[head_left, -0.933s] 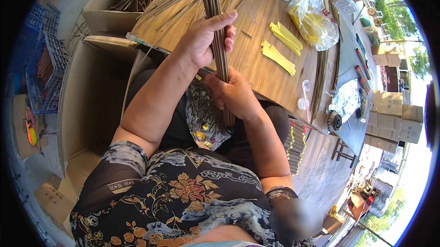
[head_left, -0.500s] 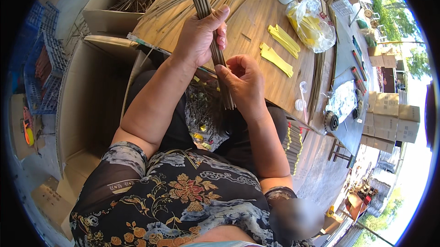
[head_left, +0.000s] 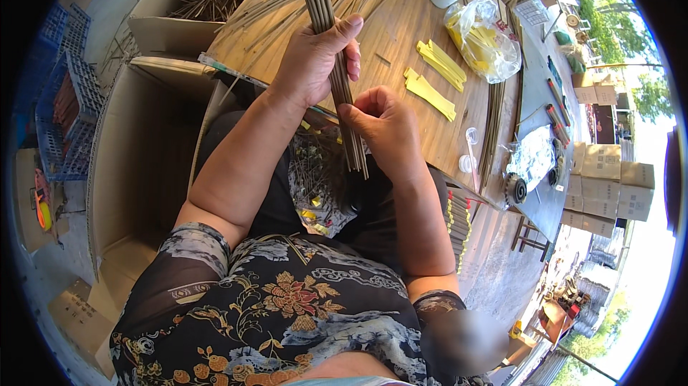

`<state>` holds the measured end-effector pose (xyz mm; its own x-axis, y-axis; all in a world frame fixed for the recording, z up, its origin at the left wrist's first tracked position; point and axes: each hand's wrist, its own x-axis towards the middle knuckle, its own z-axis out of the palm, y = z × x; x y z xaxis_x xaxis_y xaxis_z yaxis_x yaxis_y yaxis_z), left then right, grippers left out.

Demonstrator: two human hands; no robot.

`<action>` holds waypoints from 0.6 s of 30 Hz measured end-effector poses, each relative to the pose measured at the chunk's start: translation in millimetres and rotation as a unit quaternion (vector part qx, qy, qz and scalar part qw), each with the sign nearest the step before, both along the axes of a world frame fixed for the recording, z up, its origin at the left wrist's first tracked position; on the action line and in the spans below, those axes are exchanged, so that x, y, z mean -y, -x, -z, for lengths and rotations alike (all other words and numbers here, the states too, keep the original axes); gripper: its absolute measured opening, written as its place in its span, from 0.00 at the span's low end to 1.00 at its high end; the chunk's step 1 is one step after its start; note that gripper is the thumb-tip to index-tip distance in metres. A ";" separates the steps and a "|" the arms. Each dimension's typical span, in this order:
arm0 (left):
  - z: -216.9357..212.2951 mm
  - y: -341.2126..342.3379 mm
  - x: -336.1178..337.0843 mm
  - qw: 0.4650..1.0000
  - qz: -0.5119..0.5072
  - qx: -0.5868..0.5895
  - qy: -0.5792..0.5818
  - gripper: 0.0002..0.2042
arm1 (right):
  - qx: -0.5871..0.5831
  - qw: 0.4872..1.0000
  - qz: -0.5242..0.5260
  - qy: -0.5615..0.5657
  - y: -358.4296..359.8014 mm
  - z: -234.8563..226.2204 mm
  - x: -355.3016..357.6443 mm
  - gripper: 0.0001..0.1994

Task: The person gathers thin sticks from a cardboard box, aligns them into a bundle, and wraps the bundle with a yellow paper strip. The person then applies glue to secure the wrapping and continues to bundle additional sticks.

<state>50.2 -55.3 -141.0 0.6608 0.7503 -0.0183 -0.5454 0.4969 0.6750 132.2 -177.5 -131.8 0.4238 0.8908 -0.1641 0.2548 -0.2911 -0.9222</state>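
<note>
Gripping a bundle of thin sticks (head_left: pixel 331 49) mid-length in left hand (head_left: pixel 315 63), long axis running from the round wooden table (head_left: pixel 401 35) down toward the lap, right hand (head_left: pixel 383 128) just below, fingertips pinched on the bundle's lower end.

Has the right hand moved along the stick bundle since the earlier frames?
Yes. The right hand has risen along the stick bundle, closer to the left hand.

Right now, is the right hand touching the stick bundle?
Touching. The head view shows the right hand with fingertips pinching the stick bundle just below the left hand.
</note>
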 end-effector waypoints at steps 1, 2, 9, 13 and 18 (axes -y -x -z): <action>0.2 0.1 -0.4 1.000 0.003 -0.002 0.008 0.14 | -0.003 1.000 0.000 -0.004 -0.4 -1.0 -0.1 0.09; 0.7 0.1 -1.0 1.000 0.006 -0.004 0.016 0.14 | -0.013 1.000 -0.011 -0.005 -1.3 -1.7 -0.4 0.09; 2.5 6.6 -18.4 0.998 -0.024 0.003 0.055 0.14 | 0.028 0.991 -0.108 0.079 -14.7 -20.4 17.2 0.07; -2.4 16.4 -25.5 0.997 -0.053 0.001 0.058 0.14 | 0.083 0.980 -0.118 0.138 -19.8 -45.3 53.9 0.08; -4.8 10.8 -17.5 0.999 -0.029 -0.015 0.042 0.15 | 0.030 0.986 -0.072 0.147 -24.3 -52.7 88.7 0.08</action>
